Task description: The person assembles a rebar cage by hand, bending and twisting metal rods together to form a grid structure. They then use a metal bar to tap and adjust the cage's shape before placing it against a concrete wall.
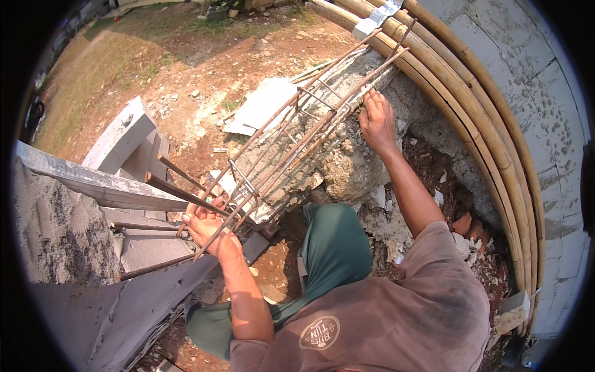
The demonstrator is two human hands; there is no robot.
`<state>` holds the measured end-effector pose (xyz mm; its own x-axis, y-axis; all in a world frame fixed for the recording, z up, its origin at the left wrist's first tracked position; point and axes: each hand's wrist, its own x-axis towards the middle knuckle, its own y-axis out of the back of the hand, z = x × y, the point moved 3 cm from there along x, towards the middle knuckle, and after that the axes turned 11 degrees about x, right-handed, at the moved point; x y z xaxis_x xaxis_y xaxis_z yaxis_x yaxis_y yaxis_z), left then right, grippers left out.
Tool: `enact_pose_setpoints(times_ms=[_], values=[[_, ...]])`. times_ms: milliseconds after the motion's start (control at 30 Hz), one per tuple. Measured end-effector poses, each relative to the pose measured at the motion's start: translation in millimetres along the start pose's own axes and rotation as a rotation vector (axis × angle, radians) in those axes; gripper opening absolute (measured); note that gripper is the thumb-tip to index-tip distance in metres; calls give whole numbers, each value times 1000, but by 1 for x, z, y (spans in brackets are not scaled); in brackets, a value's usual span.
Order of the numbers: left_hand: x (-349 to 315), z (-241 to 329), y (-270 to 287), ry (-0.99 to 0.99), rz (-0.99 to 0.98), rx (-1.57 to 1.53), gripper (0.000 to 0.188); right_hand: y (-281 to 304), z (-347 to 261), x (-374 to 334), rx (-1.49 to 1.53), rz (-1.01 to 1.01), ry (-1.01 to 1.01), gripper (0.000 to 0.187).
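Note:
A rusty rebar cage (282, 160), long rods tied with square stirrups, slants from lower left to upper right over a rough concrete and stone footing (347, 167). At its near left end, my left hand (214, 230) has its fingers curled around the rods, which partly cover it. My right hand (376, 121) is beside the cage's right side, toward the far end. Its fingers are bent together against the cage's edge; what is between them is hidden. Several rebar stubs (167, 189) stick out of the concrete column at left, close to my left hand.
A rough concrete column (65, 226) and a pale block (121, 136) stand at left. Bundled bamboo poles (477, 118) curve along the right, before a grey block wall (551, 186). A white board (263, 105) lies beyond the cage. Rubble (465, 232) lies by my right arm.

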<state>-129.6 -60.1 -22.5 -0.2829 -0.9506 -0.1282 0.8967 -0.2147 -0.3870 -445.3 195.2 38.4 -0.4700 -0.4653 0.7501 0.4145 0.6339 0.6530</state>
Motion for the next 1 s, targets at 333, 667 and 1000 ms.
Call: enact_pose_setpoints(times_ms=[333, 667, 1000], values=[[-6, 5, -7, -27, -30, 15, 52, 1, -8, 24, 55, -289, 97, 36], [-2, -1, -8, -59, -81, -21, 56, -7, -1, 25, 55, -287, 82, 38], [-1, -3, -7, 8, -74, -61, 47, 45, -17, 5, 337, -359, -341, 18]])
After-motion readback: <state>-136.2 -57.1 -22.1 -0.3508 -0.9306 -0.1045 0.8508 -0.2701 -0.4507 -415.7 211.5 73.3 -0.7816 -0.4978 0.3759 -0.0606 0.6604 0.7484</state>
